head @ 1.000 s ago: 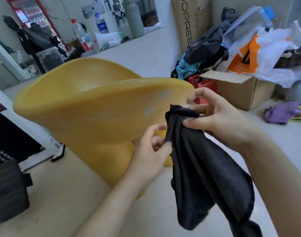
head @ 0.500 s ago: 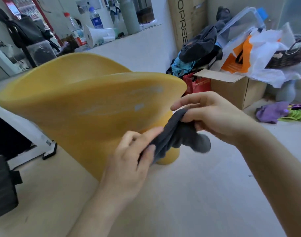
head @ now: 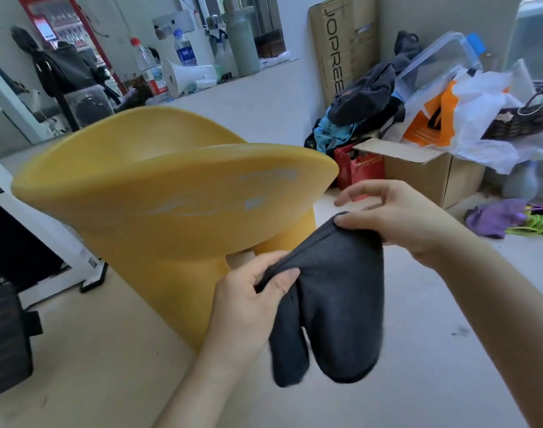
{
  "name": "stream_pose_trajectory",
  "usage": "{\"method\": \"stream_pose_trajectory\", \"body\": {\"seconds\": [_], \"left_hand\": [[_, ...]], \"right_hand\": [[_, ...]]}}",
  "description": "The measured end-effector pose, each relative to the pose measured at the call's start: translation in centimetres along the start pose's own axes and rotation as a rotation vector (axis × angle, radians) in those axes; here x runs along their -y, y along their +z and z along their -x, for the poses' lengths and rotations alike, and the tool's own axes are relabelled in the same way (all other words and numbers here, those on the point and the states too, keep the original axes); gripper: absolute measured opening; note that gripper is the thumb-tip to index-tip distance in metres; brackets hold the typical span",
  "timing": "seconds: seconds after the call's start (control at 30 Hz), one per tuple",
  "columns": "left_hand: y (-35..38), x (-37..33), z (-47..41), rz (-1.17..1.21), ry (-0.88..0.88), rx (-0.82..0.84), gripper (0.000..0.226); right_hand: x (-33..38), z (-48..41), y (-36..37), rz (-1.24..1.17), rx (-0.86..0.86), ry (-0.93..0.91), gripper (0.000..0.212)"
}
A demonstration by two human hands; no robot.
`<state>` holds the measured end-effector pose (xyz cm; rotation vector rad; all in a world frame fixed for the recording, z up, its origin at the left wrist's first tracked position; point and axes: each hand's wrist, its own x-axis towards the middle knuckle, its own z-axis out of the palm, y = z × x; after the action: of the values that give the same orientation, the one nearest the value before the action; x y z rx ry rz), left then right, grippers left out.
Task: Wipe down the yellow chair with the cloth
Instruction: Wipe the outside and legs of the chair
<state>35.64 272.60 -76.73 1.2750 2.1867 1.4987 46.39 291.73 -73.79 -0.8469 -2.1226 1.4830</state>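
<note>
The yellow chair is a moulded plastic seat with a curved back; pale scuff marks streak the back's outer face. A dark grey cloth hangs in front of the chair's right side, apart from it. My left hand pinches the cloth's upper edge between thumb and fingers. My right hand pinches the same edge further right with its thumb, its other fingers curled above. The edge is stretched between both hands, and the cloth droops below in two folds.
A black case and a white unit stand at the left. At the right are a cardboard box, a red bag, plastic bags and clothes. Bottles and a white megaphone sit behind the chair. Pale floor lies below my hands.
The cloth hung long from my right hand, was then bunched up between both hands, and is now spread out along its top edge. My hands have moved apart and slightly lower.
</note>
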Motion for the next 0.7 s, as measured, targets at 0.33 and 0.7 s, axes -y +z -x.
{"method": "stream_pose_trajectory", "body": {"seconds": [0.33,0.7], "left_hand": [[-2.0,-3.0,-1.7,0.442,-0.218,0.239,0.039],[-2.3,-4.7,-4.2,-0.117,0.072,-0.098,0.009]], "right_hand": [[-2.1,5.0,4.5,-0.312,0.513,-0.127,0.067],[-1.5,4.1,6.7,-0.980,0.448,-0.148,0.040]]}}
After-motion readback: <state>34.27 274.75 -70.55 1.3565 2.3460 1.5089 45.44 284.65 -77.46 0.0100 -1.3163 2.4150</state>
